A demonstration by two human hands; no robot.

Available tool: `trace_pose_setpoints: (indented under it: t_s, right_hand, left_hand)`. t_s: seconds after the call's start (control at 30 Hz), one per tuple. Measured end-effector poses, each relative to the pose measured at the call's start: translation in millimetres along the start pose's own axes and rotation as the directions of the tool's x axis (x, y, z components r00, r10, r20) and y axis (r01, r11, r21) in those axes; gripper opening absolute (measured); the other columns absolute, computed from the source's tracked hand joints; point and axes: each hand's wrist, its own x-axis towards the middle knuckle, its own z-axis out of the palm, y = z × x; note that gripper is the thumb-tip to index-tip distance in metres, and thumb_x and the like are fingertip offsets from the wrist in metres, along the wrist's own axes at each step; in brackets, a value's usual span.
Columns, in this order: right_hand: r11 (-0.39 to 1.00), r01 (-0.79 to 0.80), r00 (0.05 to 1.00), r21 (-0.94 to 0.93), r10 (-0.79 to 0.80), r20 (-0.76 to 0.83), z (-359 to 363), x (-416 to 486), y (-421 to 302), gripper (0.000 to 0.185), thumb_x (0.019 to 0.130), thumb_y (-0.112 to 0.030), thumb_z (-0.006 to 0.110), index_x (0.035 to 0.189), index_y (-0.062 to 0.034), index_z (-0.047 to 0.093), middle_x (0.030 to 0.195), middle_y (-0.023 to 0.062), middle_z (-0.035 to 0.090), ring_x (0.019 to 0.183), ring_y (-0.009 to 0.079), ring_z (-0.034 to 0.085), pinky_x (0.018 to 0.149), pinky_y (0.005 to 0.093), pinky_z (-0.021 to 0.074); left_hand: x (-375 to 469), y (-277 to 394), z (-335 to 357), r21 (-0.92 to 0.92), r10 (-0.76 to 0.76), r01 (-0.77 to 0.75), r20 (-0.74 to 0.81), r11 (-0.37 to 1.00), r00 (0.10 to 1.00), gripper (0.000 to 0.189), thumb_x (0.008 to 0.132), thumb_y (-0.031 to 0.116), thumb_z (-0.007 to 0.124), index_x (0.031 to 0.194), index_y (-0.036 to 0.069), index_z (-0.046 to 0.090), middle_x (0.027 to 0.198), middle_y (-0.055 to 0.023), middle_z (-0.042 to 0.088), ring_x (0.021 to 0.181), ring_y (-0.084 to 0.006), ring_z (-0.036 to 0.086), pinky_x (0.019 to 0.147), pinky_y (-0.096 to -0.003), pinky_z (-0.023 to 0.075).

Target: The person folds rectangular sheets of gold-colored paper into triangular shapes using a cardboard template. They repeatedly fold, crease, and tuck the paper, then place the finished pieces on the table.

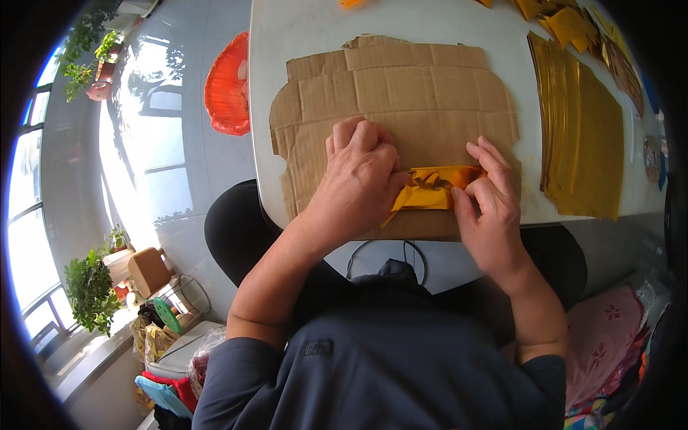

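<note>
A partly folded piece of shiny gold foil paper lies near the front edge of a flattened cardboard sheet. My left hand grips its left end, with the fingers curled under and the fingertips hidden. At the other end, my right hand pinches the paper between thumb and index finger, its outer fingers stretched out. Creases and a raised fold run along the middle of the foil. To the right of the cardboard rests a fanned stack of flat gold foil sheets.
Several folded gold pieces are heaped at the table's far right corner. The white table carries the cardboard. A red plastic bag sits beyond its left edge. Potted plants stand by the window. Pink floral fabric lies at lower right.
</note>
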Motion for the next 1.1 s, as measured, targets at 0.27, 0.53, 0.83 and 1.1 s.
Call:
trace_pose_setpoints:
  t_s: [0.27,0.53,0.83,1.1]
  right_hand:
    - [0.999,0.017,1.000,-0.040,-0.018,-0.010,0.4,3.9,-3.1,0.029,0.085,0.005,0.076,0.072,0.0010,0.050,0.136,0.0273,0.057,0.133,0.0441,0.054,0.105,0.0476,0.0477]
    - [0.998,0.009,0.999,-0.067,-0.011,-0.030,5.1,6.5,-3.0,0.034,0.086,0.001,0.078,0.070,0.0002,0.049,0.136,0.0267,0.058,0.130,0.0431,0.056,0.102,0.0467,0.0478]
    - [0.998,0.000,0.999,-0.068,-0.002,-0.036,6.2,6.8,-1.4,0.033,0.086,0.000,0.079,0.071,0.0005,0.049,0.135,0.0260,0.058,0.129,0.0432,0.056,0.101,0.0474,0.0476]
    - [0.997,0.002,0.998,-0.076,-0.007,-0.065,6.9,8.8,-2.1,0.033,0.081,0.002,0.081,0.070,-0.0006,0.050,0.132,0.0233,0.061,0.127,0.0419,0.058,0.100,0.0467,0.0482]
  left_hand:
    - [3.0,0.1,-3.4,-0.046,-0.037,0.037,-0.003,0.998,0.999,0.012,0.078,0.006,0.078,0.083,0.003,0.067,0.112,-0.0108,0.058,0.118,-0.0372,0.046,0.105,-0.0457,0.0393]
    - [6.6,-2.7,-4.1,-0.067,-0.042,0.041,-0.008,0.997,0.999,0.013,0.077,0.005,0.080,0.081,0.003,0.068,0.109,-0.0096,0.058,0.116,-0.0351,0.048,0.103,-0.0444,0.0402]
    - [8.1,-2.4,-3.5,-0.056,-0.060,0.060,-0.002,0.997,0.998,0.013,0.077,0.006,0.081,0.081,0.003,0.068,0.109,-0.0086,0.059,0.115,-0.0349,0.048,0.102,-0.0445,0.0403]
    - [7.1,-2.6,-2.5,-0.045,-0.043,0.042,-0.013,0.998,0.999,0.015,0.076,0.005,0.081,0.084,0.005,0.069,0.110,-0.0090,0.059,0.115,-0.0352,0.049,0.102,-0.0450,0.0408]
